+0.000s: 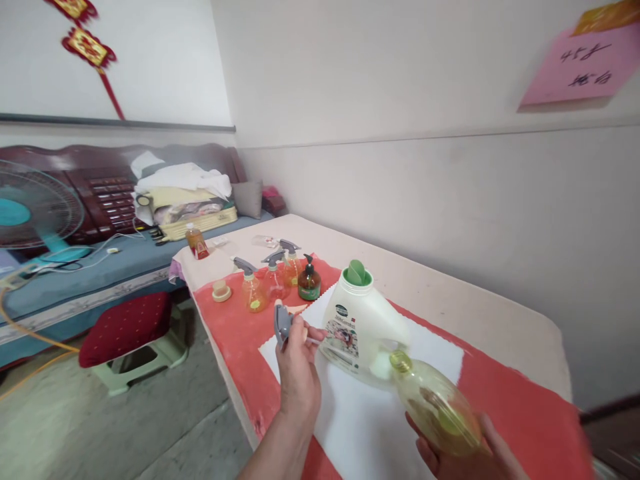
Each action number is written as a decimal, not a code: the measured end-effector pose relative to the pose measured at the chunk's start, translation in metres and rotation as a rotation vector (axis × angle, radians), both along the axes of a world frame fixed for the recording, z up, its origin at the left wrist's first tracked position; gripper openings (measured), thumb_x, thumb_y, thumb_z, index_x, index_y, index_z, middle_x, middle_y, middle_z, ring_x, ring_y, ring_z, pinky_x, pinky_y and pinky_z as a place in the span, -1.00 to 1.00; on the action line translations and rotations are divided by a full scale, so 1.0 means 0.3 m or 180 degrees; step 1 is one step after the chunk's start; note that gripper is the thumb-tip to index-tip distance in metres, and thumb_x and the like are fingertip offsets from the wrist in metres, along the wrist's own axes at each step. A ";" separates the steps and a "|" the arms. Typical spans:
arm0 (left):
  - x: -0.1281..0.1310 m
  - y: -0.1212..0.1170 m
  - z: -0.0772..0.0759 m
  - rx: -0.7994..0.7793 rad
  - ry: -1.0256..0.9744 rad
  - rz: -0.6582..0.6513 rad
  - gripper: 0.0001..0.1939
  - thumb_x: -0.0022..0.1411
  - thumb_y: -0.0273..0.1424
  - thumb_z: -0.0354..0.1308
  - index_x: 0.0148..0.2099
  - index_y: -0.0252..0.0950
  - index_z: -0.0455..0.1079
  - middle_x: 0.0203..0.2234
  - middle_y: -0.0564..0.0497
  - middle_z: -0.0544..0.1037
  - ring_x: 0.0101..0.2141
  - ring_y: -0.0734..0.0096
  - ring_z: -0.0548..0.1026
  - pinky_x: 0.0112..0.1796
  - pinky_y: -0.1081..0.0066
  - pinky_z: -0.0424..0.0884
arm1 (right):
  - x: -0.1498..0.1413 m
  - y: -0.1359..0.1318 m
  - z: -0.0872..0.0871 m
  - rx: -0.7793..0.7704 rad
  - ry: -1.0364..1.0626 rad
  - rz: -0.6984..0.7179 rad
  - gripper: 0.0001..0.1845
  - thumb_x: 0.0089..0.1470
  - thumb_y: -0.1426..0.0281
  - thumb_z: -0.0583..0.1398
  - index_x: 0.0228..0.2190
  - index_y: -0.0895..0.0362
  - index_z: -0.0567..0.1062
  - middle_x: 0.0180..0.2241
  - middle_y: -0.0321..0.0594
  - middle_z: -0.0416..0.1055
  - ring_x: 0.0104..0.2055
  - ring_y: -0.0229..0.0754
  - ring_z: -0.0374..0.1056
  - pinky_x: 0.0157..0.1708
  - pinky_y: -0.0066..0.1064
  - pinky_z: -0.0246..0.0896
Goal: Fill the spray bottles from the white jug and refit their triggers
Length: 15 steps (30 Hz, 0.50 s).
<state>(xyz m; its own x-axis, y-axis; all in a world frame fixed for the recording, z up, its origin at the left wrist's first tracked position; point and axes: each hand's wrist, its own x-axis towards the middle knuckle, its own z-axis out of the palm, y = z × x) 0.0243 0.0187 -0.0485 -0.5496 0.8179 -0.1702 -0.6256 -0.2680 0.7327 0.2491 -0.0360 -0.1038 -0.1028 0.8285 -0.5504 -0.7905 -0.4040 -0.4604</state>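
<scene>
My left hand [298,371] is closed round a grey spray-trigger head [282,323], held above the white cloth [360,427]. My right hand [470,450] grips a clear yellowish bottle [436,403] lying on its side, its open neck pointing toward the left hand. A large white detergent jug [363,321] with a green cap stands just behind both hands on the cloth.
Three small spray bottles [273,280], a brown pump bottle [309,280] and a small round lid [221,291] stand farther back on the red cloth [235,333]. An orange bottle [197,242] sits at the table's far end. A red stool [127,327], a fan [35,213] and a bench lie left.
</scene>
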 end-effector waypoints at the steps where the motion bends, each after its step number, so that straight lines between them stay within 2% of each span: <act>1: -0.007 0.002 0.003 -0.0001 -0.0040 0.0036 -0.72 0.06 -0.17 0.25 -0.44 -0.28 0.35 -0.61 0.07 0.41 -0.46 0.36 0.47 -0.27 0.32 0.38 | -0.011 -0.002 0.008 0.0084 -0.0091 0.0032 -0.58 -0.02 0.04 0.26 -0.13 -0.08 0.55 -0.09 -0.22 0.53 -0.15 -0.04 0.47 -0.29 -0.28 0.44; 4: -0.019 0.008 0.012 0.0006 -0.0149 0.0072 -0.74 0.07 -0.20 0.25 -0.41 -0.27 0.33 -0.61 0.09 0.42 -0.48 0.40 0.46 -0.27 0.33 0.36 | -0.034 -0.008 0.016 0.0201 -0.0465 0.0107 -0.63 -0.03 0.08 0.29 -0.20 -0.01 0.58 -0.15 -0.18 0.55 -0.17 -0.11 0.47 -0.29 -0.40 0.39; 10: -0.038 0.013 0.031 0.0032 -0.0366 0.0176 -0.72 0.01 -0.20 0.28 -0.43 -0.26 0.30 -0.66 0.13 0.38 -0.49 0.41 0.46 -0.25 0.35 0.34 | -0.031 -0.004 -0.009 0.0367 -0.0979 0.0094 -0.58 -0.10 0.06 0.33 -0.20 -0.03 0.57 -0.20 -0.21 0.56 -0.19 -0.07 0.48 -0.27 -0.35 0.38; 15: -0.033 0.008 0.032 0.0032 -0.0437 0.0093 -0.73 0.01 -0.20 0.28 -0.43 -0.26 0.30 -0.67 0.12 0.37 -0.49 0.38 0.47 -0.27 0.34 0.34 | -0.030 0.003 -0.012 0.0087 -0.0906 0.0061 -0.57 -0.11 0.09 0.35 -0.22 0.04 0.54 -0.28 -0.20 0.56 -0.25 -0.09 0.49 -0.33 -0.38 0.38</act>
